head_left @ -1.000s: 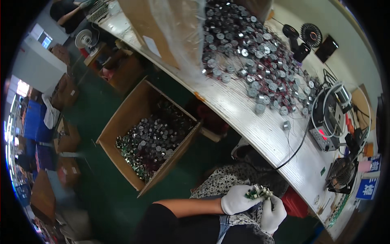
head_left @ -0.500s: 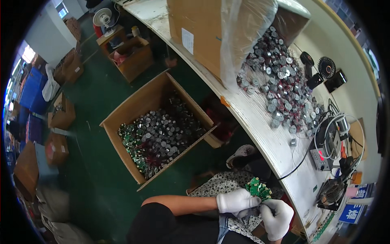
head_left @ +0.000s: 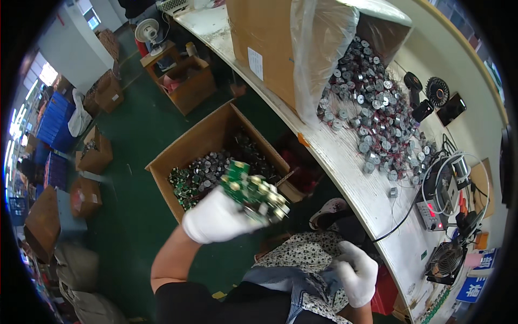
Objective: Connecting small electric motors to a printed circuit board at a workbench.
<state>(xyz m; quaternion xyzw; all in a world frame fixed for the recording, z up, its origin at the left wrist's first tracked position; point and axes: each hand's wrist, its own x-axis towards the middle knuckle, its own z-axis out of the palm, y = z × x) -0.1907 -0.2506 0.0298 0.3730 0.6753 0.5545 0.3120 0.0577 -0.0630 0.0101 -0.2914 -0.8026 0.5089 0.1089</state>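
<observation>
My left hand point(head_left: 218, 218), in a white glove, is raised over the floor and grips a bunch of green circuit boards with small motors point(head_left: 253, 191). It hovers just in front of an open cardboard box point(head_left: 162, 167) on the floor, filled with several similar parts. My right hand point(head_left: 357, 272), also gloved, rests near my lap with its fingers curled and holds nothing that I can see.
A long white workbench point(head_left: 345, 162) runs along the right, carrying a heap of small round motors point(head_left: 372, 113), a large cardboard box with a plastic liner point(head_left: 280, 43), small fans and a meter with a red display point(head_left: 431, 210). More cartons stand on the green floor at left.
My left hand has lifted the bunch of boards away from my lap, up and leftward toward the open floor box. My right hand has let go and stayed low.
</observation>
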